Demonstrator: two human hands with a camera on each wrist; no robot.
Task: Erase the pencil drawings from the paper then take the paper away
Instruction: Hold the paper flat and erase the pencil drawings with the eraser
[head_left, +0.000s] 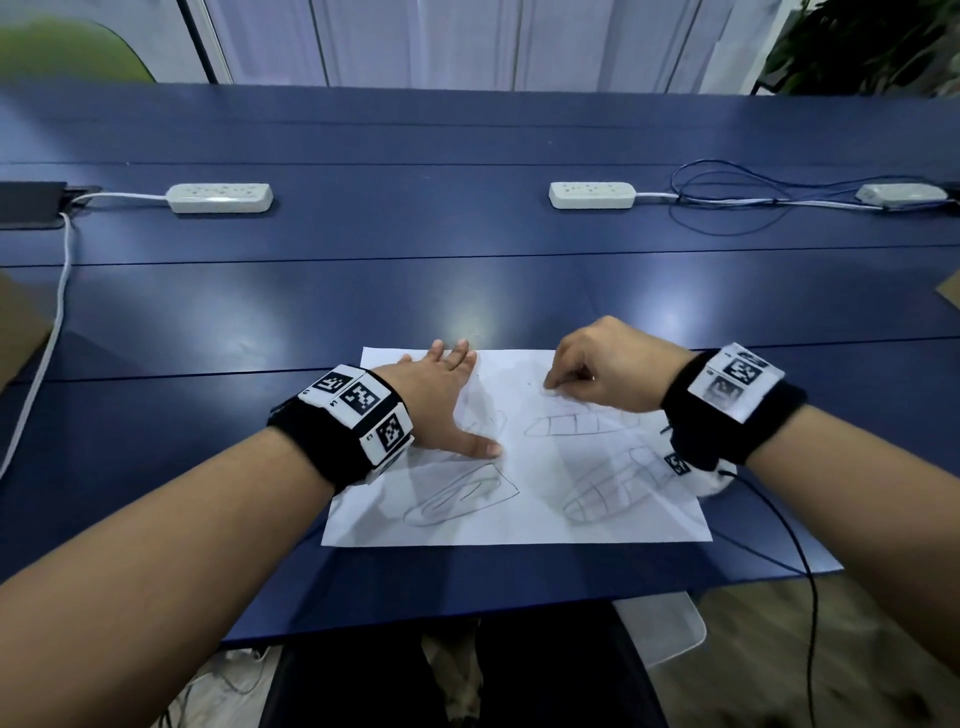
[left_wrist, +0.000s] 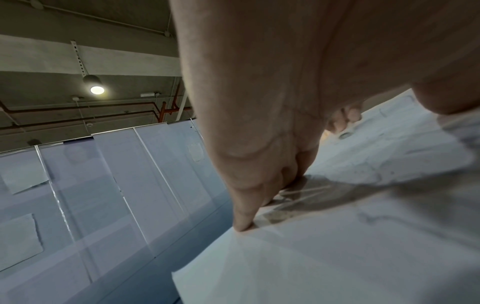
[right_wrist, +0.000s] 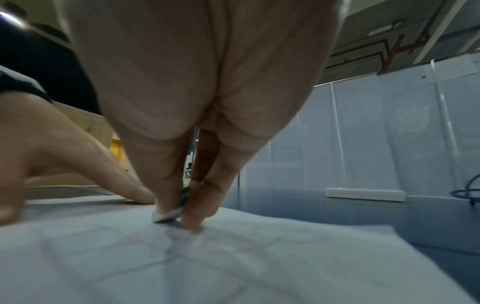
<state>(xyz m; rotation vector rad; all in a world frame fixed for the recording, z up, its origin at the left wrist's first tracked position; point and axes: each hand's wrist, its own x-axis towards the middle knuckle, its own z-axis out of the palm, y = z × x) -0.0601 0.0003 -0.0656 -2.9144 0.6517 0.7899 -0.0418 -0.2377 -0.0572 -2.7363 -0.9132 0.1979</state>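
Observation:
A white sheet of paper (head_left: 540, 525) with several pencil drawings lies on the blue table near its front edge. My left hand (head_left: 441, 400) lies flat on the sheet's far left part, fingers straight, thumb spread toward the middle. In the left wrist view its fingertips (left_wrist: 244, 224) press the paper (left_wrist: 337, 257) near its edge. My right hand (head_left: 597, 369) hovers over the far right part and pinches a small pale eraser (right_wrist: 171, 209) whose tip touches the paper (right_wrist: 233, 267). In the head view the eraser is almost hidden by the fingers.
Two white power strips (head_left: 219, 197) (head_left: 592, 195) lie across the far half of the blue table (head_left: 467, 270), with a third unit (head_left: 901, 195) and looped blue cables at the right. A white cable runs down the left side. Cardboard edges show at both sides.

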